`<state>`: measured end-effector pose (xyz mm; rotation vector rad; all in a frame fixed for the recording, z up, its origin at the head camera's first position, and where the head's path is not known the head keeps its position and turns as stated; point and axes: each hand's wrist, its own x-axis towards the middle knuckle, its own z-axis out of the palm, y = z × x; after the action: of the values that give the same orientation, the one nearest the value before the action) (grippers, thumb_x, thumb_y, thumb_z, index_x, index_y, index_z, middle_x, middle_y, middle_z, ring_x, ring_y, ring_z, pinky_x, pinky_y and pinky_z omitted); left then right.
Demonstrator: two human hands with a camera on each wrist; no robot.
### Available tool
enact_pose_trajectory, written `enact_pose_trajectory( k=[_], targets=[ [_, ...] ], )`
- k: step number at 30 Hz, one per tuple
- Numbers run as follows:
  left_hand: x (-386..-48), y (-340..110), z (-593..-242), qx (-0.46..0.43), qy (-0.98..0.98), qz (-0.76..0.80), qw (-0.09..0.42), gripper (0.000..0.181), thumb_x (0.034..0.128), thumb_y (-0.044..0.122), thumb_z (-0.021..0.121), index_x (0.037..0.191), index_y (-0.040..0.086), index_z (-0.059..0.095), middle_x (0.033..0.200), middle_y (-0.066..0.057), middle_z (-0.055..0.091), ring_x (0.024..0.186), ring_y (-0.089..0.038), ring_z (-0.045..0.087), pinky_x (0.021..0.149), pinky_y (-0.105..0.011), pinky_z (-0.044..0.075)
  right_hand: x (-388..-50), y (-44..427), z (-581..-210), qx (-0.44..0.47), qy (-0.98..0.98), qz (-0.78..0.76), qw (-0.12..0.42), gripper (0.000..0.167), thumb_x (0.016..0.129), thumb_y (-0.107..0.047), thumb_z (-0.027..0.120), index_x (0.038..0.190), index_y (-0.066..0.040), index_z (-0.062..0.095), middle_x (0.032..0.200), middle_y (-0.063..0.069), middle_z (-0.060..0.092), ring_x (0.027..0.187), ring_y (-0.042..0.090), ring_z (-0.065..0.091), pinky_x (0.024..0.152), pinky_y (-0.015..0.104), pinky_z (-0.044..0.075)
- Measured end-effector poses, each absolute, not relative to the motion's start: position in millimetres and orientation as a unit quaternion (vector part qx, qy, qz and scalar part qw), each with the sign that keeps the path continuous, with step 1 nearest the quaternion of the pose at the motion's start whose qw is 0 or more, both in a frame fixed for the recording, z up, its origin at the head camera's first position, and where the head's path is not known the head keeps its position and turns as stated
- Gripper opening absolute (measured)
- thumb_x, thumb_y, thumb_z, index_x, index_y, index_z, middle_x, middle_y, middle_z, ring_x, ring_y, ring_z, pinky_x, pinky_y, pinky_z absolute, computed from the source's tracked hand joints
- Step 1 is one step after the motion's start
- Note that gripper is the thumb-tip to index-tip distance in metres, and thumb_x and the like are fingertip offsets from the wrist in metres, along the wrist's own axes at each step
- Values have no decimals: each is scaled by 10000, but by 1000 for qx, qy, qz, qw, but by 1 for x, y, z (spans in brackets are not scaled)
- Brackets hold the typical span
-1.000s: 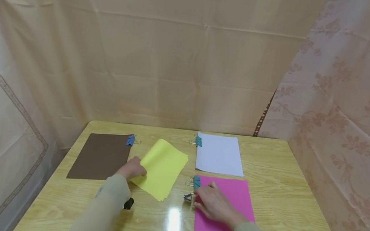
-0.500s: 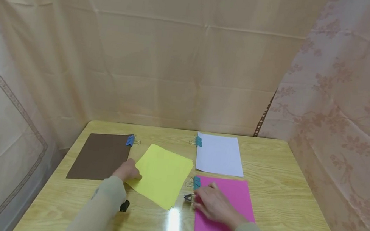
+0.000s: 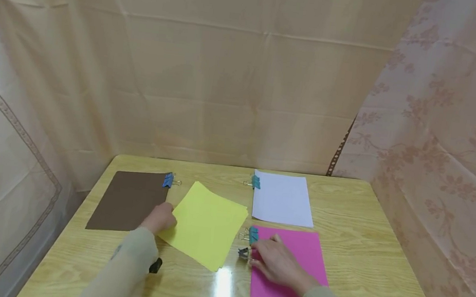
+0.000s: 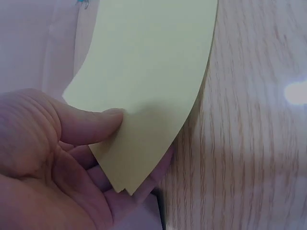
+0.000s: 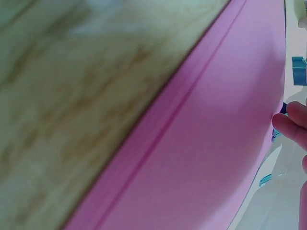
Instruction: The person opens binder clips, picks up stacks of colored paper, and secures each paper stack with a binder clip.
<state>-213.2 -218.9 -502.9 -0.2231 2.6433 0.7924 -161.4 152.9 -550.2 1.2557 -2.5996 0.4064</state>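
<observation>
My left hand [image 3: 160, 217] pinches the lower-left corner of several yellow sheets [image 3: 207, 226]. In the left wrist view the thumb [image 4: 98, 125] lies over the yellow sheets [image 4: 153, 57], with the fingers beneath; their edges are slightly offset. Over the left side of the pink paper [image 3: 307, 248], my right hand [image 3: 279, 263] holds a dark binder clip [image 3: 244, 253] by its handles. A teal binder clip [image 3: 253, 235] grips the pink paper's upper-left corner. The right wrist view catches only some fingers [image 5: 291, 127] at its right edge, beside the pink paper [image 5: 230, 96].
Brown paper [image 3: 132, 202] with a blue binder clip [image 3: 168, 179] lies at the left. White paper [image 3: 283, 200] with a teal clip [image 3: 256, 182] is at the back right. Curtains [image 3: 244, 95] hang behind the wooden table [image 3: 366, 261].
The yellow sheets have gone from curled to flatter and shifted right and nearer. My left hand has moved slightly left. The dark clip has turned a little, while my right hand stays in place.
</observation>
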Motion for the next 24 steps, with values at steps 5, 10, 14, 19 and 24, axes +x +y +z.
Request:
enact_pose_trajectory(
  k=[5, 10, 14, 19, 24],
  targets=[
    [-210, -223, -502, -61, 940, 286, 176, 405, 884, -43, 568, 1271, -158, 536, 1164, -252, 628, 897, -287, 568, 815, -423, 496, -162, 153, -550, 424, -887, 139, 116, 325, 918, -341, 745, 1153, -154, 621, 953, -82, 675, 839, 87, 625, 855, 314, 390],
    [-205, -229, -502, -51, 936, 307, 167, 353, 887, -39, 569, 1228, -126, 557, 1159, -236, 630, 918, -287, 566, 825, -437, 494, -163, 154, -546, 420, -889, 143, 111, 305, 922, -306, 746, 1150, -143, 625, 950, -65, 683, 843, 97, 634, 844, 321, 395],
    [-202, -232, -501, -45, 932, 319, 166, 327, 906, -12, 578, 1220, -105, 566, 1164, -226, 634, 950, -293, 577, 845, -455, 498, -163, 155, -544, 418, -891, 144, 106, 303, 924, -293, 746, 1153, -131, 630, 959, -48, 697, 849, 108, 642, 857, 331, 393],
    [-198, -236, -500, -32, 934, 321, 156, 369, 932, 18, 587, 1274, -115, 549, 1219, -257, 625, 1067, -348, 603, 928, -515, 496, -166, 157, -542, 414, -892, 156, 96, 292, 933, -285, 738, 1150, -116, 641, 974, -24, 711, 884, 130, 662, 890, 355, 407],
    [-195, -240, -500, -16, 933, 335, 127, 331, 944, 24, 600, 1254, -89, 568, 1209, -250, 632, 1109, -377, 603, 941, -540, 486, -169, 158, -539, 406, -895, 159, 92, 278, 933, -272, 740, 1137, -117, 634, 930, -46, 683, 833, 106, 630, 892, 359, 411]
  ],
)
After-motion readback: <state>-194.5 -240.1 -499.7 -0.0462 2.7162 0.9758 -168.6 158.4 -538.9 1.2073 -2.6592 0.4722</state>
